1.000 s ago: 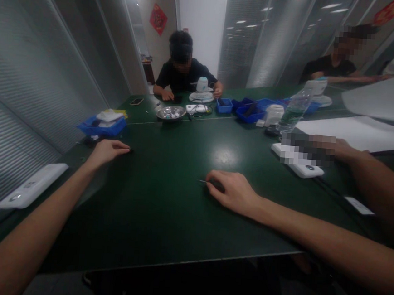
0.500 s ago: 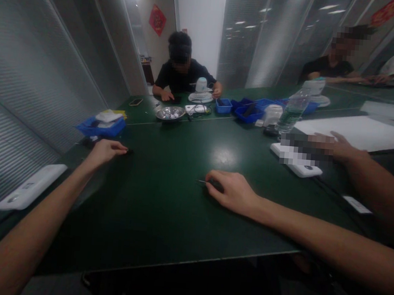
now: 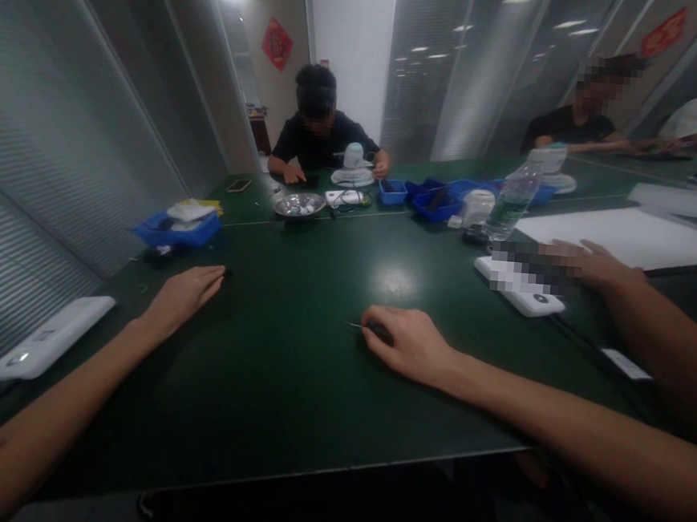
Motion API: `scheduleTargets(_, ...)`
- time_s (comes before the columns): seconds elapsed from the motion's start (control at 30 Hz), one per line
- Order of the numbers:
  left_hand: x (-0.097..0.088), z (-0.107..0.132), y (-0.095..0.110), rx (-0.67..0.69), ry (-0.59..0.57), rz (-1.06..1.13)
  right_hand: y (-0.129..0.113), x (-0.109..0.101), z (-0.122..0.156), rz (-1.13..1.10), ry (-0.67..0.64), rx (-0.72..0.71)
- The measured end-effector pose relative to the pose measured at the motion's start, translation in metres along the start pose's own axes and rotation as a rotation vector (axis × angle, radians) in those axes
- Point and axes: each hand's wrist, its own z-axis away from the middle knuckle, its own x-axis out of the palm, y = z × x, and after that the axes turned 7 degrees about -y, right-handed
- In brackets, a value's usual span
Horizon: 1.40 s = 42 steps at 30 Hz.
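Note:
My left hand (image 3: 184, 295) lies on the dark green table (image 3: 292, 369) at the left, fingers stretched forward and close together, their tips touching a small dark object (image 3: 228, 272). My right hand (image 3: 410, 342) rests near the table's middle, fingers curled over a thin dark tool (image 3: 360, 326) whose metal tip pokes out to the left. A blue bin (image 3: 176, 227) with white parts stands just beyond my left hand.
A white flat device (image 3: 46, 338) lies at the left edge. Another person's arm (image 3: 651, 317) reaches over a white device (image 3: 518, 289) at the right. Across the table sit a metal bowl (image 3: 297, 204), blue bins (image 3: 438, 201), a water bottle (image 3: 512, 197) and a seated person (image 3: 319, 130).
My left hand has slid a little toward me and flattened, its fingers now stretched out. My right hand has hardly moved. The view has shifted slightly.

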Motion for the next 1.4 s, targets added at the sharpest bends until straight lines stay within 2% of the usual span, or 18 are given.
scheduleTargets(0.4, 0.005, -0.003, -0.009, -0.028, 0.030, 0.003, -0.003, -0.002, -0.001, 0.004, -0.007, 0.007)
scheduleTargets(0.47, 0.006, -0.006, -0.005, -0.022, 0.049, 0.047, -0.002, -0.002, -0.001, 0.004, -0.004, -0.002)
scheduleTargets(0.53, 0.004, -0.008, 0.010, 0.044, 0.052, 0.133, -0.001, -0.001, -0.001, 0.002, -0.001, -0.010)
scheduleTargets(0.6, 0.000, -0.011, 0.038, 0.155, 0.032, 0.244, 0.000, 0.001, -0.001, -0.002, 0.013, -0.019)
scheduleTargets(0.73, -0.012, -0.016, 0.120, 0.357, -0.056, 0.503, 0.002, 0.002, -0.001, -0.030, 0.043, -0.047)
scheduleTargets(0.83, -0.017, -0.017, 0.176, 0.365, -0.172, 0.705, 0.002, 0.001, 0.000, -0.049, 0.063, -0.063)
scheduleTargets(0.9, -0.017, -0.018, 0.198, 0.325, -0.211, 0.765, 0.002, 0.001, 0.000, -0.050, 0.070, -0.072)
scheduleTargets(0.97, -0.017, -0.017, 0.207, 0.291, -0.219, 0.778, 0.001, 0.001, 0.000, -0.049, 0.070, -0.085)
scheduleTargets(1.07, -0.017, -0.016, 0.209, 0.282, -0.216, 0.782, -0.001, 0.001, 0.000, -0.051, 0.054, -0.115)
scheduleTargets(1.4, -0.022, -0.018, 0.212, 0.390, -0.254, 0.785, -0.001, 0.003, -0.001, -0.008, -0.009, -0.179)
